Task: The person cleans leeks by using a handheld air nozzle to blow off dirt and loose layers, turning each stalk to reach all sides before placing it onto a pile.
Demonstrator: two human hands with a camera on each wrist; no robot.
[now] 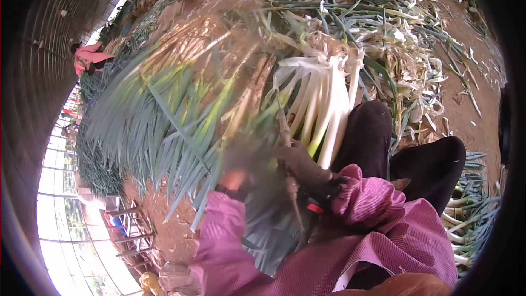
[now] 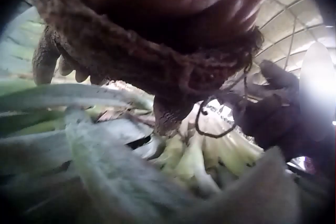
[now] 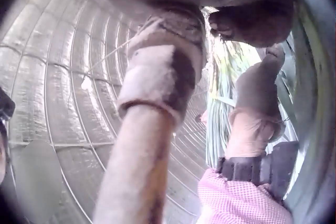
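Observation:
My gloved right hand (image 1: pixel 307 167) grips a wooden-handled tool (image 3: pixel 137 166) with a wrapped collar. In the head view its long shaft slants down past the hand; its working end does not show clearly. Beside that hand, trimmed white green onion stalks (image 1: pixel 329 109) lean against the dark trouser leg. My left hand (image 1: pixel 238 159), also gloved, is motion-blurred over the green leaves. In the left wrist view its thumb (image 2: pixel 169 112) and fingers (image 2: pixel 46 58) point down apart above broad leaves (image 2: pixel 105 150), with nothing visible between them. Pale stalks (image 2: pixel 210 155) lie beyond.
A wide pile of untrimmed green onions (image 1: pixel 164 104) spreads to the left. Peeled skins and leaf scraps (image 1: pixel 408 68) cover the ground at upper right. More onions (image 1: pixel 466 219) lie at lower right. Another person (image 1: pixel 90 57) is far left, and a metal rack (image 1: pixel 131 230) stands below.

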